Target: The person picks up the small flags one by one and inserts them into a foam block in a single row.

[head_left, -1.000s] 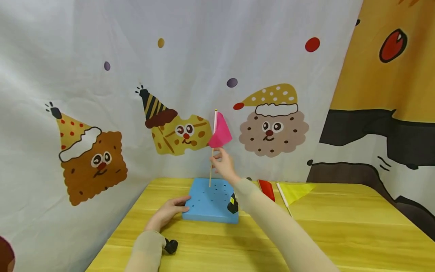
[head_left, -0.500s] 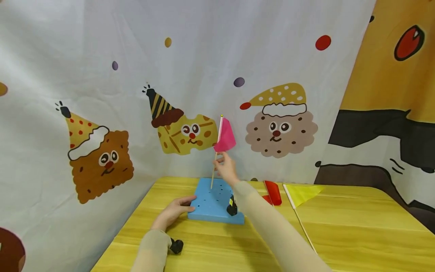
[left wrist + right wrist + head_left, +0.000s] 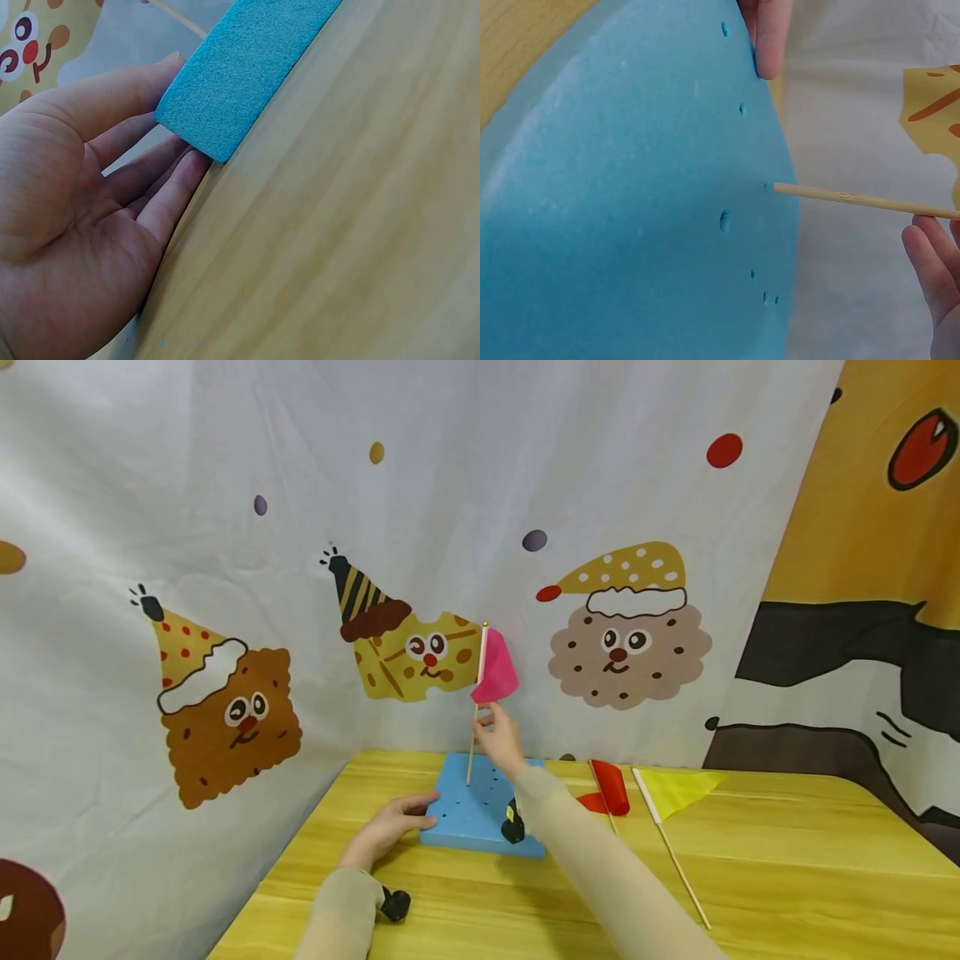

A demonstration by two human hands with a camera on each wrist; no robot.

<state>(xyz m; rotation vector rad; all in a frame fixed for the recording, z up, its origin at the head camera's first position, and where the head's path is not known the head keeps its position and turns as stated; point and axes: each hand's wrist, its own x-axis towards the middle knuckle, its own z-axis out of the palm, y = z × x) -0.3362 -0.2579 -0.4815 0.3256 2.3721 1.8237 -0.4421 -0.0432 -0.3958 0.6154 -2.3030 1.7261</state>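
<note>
Head view: pink flag held upright at blue foam block

Right hand (image 3: 498, 740) pinches the stick of the pink flag (image 3: 495, 670); stick tip sits at a hole near the far edge of the blue foam block (image 3: 474, 810), shown close in the right wrist view (image 3: 630, 210). Left hand (image 3: 390, 828) lies with straight fingers against the block's near-left corner, holding nothing (image 3: 97, 202). Block rests on the yellow wooden surface (image 3: 787, 877). A red flag (image 3: 609, 787) and a yellow flag (image 3: 675, 789) lie flat to the block's right.
</note>
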